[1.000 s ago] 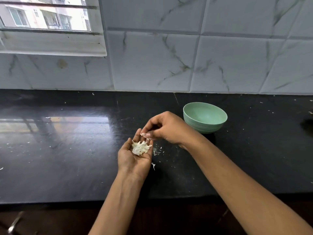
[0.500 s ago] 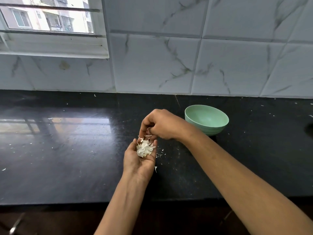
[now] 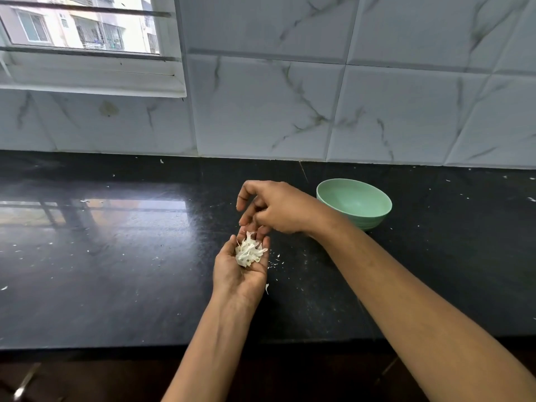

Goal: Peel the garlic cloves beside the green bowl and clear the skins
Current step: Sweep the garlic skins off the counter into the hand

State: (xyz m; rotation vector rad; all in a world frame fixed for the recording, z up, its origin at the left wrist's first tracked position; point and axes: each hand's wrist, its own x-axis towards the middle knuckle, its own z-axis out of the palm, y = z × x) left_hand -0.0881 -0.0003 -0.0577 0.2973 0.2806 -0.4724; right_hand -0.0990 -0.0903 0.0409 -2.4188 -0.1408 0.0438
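Two hands meet over the black table [image 3: 116, 285]. The left hand [image 3: 239, 274], palm up and relaxed, cradles a heap of garlic skins [image 3: 249, 252]. The right hand [image 3: 275, 208] hovers just above, fingers loosely curled; whether it pinches anything, I cannot tell. The green bowl [image 3: 355, 203] stands beside it.

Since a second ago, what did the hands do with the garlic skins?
The right hand, which was pinched tight over the garlic skins, has loosened its grip: its fingers have spread and the forefinger has lifted. It seems to hold nothing. The left hand stays cupped, palm up, carrying them. The green bowl sits where it was on the black counter.
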